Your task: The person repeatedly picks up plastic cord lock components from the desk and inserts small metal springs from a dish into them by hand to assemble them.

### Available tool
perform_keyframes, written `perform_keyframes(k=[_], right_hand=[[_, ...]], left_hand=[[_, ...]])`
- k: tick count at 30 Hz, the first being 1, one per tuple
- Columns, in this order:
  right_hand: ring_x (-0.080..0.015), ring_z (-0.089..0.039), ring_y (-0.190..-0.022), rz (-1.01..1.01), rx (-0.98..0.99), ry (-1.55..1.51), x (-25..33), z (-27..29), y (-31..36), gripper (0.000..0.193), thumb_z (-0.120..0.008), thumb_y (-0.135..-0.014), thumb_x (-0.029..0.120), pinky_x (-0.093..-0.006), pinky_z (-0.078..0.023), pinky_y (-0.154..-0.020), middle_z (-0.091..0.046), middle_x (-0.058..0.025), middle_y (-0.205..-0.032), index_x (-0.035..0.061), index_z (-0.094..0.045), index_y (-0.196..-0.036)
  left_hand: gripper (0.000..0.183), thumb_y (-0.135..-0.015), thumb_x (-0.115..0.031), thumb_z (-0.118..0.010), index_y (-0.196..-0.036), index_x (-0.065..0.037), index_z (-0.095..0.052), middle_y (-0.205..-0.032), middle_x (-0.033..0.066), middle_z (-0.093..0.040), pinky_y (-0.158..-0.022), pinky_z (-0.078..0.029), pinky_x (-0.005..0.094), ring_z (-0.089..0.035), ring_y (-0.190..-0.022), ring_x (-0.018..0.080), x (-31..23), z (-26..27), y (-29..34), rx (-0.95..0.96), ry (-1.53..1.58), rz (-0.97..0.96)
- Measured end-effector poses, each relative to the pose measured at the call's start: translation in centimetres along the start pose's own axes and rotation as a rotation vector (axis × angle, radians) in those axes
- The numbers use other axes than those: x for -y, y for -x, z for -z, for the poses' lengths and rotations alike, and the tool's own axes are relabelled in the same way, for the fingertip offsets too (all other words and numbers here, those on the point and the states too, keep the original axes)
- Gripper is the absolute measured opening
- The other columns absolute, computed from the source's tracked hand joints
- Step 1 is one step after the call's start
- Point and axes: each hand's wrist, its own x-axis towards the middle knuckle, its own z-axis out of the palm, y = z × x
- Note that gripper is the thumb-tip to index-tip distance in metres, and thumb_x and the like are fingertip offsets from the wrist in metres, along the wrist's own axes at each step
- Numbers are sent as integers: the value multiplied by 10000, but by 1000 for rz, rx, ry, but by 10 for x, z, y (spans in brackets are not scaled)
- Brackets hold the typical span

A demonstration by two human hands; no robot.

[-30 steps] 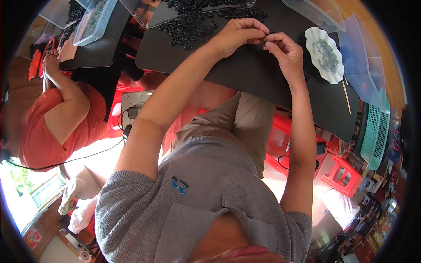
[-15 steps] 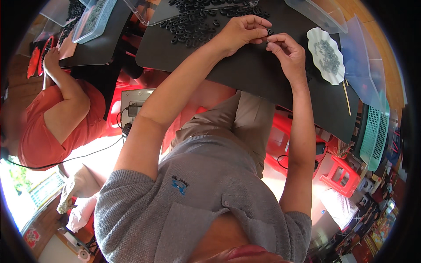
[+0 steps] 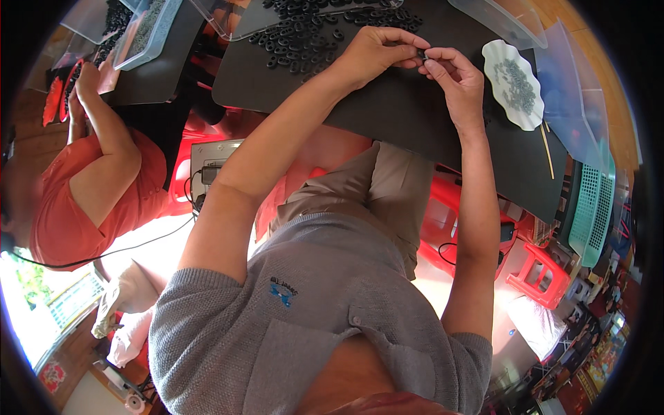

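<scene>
My left hand (image 3: 377,57) is closed in a pinch above the dark table, holding a small black oval piece (image 3: 421,54) between thumb and fingertips. Right beside it, my right hand (image 3: 458,79) is also pinched, its fingertips meeting the same piece. Whatever tiny thing it grips is too small to make out. Many loose black oval pieces with holes (image 3: 297,45) are spread over the table to the left of my hands. A white wavy-edged dish (image 3: 495,62) with small greyish translucent bits (image 3: 516,86) lies to the right.
The black table (image 3: 387,117) extends under both hands. A thin wooden stick (image 3: 548,152) rests near the dish. Clear plastic bins (image 3: 501,24) stand at the far edge, a green basket (image 3: 593,214) at the right. On the left, a person in red (image 3: 104,187) sits at another table.
My right hand has moved slightly up and its fingertips have come together with the black piece in my left hand. The left hand has barely moved.
</scene>
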Motion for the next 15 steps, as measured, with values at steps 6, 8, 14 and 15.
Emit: perform_keyframes(k=[6,8,14,15], right_hand=[[-108,-674,-821,23,-19,16,0,-2,-1,136,-663,-903,27,-221,-525,-725,-702,-45,-913,-4,-686,-1034],[-109,-673,-819,16,-40,34,2,-1,0,139,-662,-904,28,-223,-528,-733,-699,-46,-914,-5,-678,-1038],[-113,-671,-809,1,-77,10,0,-1,-1,160,-670,-893,9,-228,-536,-751,-690,-55,-914,-7,-641,-1050],[-115,-671,-806,21,-65,5,-1,-1,-1,167,-674,-887,2,-229,-537,-750,-689,-57,-913,-6,-633,-1049]], left_hand=[[247,-921,-56,-648,-1163,-7,-674,-1060,105,-698,-903,-559,272,-681,-960,159,-3,0,2,60,108,52],[260,-912,-47,-660,-1168,-7,-666,-1053,100,-696,-899,-561,273,-680,-956,160,-3,1,2,24,44,20],[280,-868,-60,-723,-1128,23,-662,-962,114,-702,-802,-577,264,-690,-885,156,7,5,-6,-7,147,-56],[280,-868,-60,-723,-1128,23,-662,-962,114,-702,-802,-577,264,-690,-885,156,4,3,-4,-4,148,-55]])
